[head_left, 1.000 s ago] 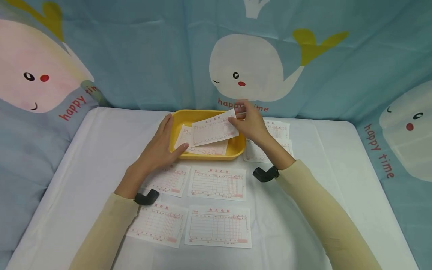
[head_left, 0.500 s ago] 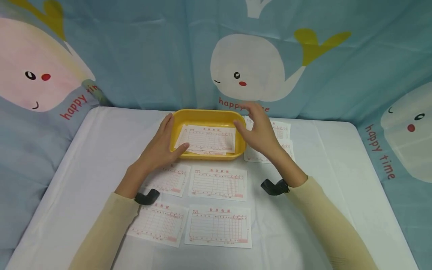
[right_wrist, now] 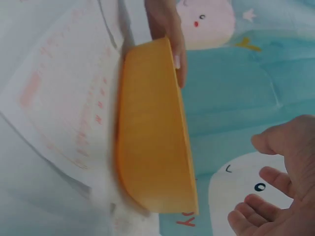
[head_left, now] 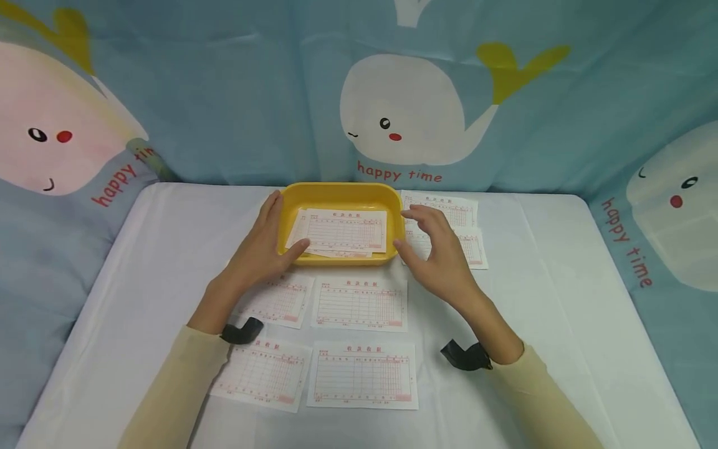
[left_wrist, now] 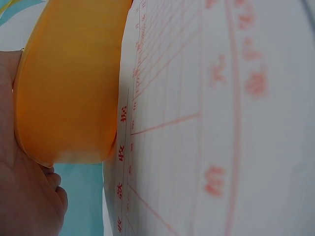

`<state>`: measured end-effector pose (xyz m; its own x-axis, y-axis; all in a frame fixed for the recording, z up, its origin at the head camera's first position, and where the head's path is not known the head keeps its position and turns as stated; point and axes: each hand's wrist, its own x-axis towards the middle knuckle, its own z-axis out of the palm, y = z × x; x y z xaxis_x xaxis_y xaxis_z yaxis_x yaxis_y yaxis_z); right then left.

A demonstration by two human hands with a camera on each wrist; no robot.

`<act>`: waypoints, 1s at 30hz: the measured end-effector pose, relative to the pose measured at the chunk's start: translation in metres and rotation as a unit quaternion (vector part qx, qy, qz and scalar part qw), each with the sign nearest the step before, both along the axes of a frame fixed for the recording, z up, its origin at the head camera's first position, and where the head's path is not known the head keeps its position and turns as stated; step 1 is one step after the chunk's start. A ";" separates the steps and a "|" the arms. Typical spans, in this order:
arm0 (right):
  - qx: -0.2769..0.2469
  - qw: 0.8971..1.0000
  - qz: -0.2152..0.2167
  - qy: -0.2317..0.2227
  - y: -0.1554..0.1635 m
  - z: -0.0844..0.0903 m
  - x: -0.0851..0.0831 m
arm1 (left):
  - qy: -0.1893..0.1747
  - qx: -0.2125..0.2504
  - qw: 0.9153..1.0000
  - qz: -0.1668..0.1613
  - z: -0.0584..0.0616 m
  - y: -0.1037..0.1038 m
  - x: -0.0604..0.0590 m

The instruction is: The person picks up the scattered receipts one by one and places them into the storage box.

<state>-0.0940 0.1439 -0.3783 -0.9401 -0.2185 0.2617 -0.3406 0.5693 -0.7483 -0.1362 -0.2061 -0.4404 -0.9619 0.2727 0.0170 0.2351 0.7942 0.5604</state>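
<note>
Stretching left to right: tray (head_left: 342, 198); top slip (head_left: 348, 231).

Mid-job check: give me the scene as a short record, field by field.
Container: yellow rectangular plastic tray on white cloth
Contents: overlapping white paper slips with red print
Left hand: grips the tray's left end
Right hand: beside the tray's right end, holding nothing
Near slips: four, in two rows
Right-side slips: two visible, partly behind the right hand
</note>
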 end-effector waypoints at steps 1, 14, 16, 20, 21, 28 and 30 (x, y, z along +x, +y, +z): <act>-0.001 1.000 0.002 -0.003 0.000 -0.002 0.004 | 0.000 0.000 1.000 0.001 0.001 -0.001 0.001; 0.024 0.998 0.034 -0.048 0.007 -0.031 0.057 | -0.006 0.008 1.000 0.005 0.001 -0.001 0.002; 0.031 0.997 0.044 -0.054 0.008 -0.033 0.064 | -0.007 0.007 1.000 0.006 0.002 -0.001 0.002; 0.029 0.997 0.053 -0.055 0.010 -0.038 0.078 | -0.009 0.006 1.000 0.006 0.003 0.000 0.002; 0.026 0.997 0.053 -0.054 0.011 -0.040 0.081 | -0.010 0.006 1.000 0.005 0.003 0.000 0.002; 0.024 0.997 0.059 -0.051 0.015 -0.053 0.101 | -0.005 0.002 1.000 0.004 0.003 0.001 0.003; 0.031 0.996 0.060 -0.052 0.014 -0.055 0.106 | -0.006 0.000 1.000 0.004 0.003 0.000 0.003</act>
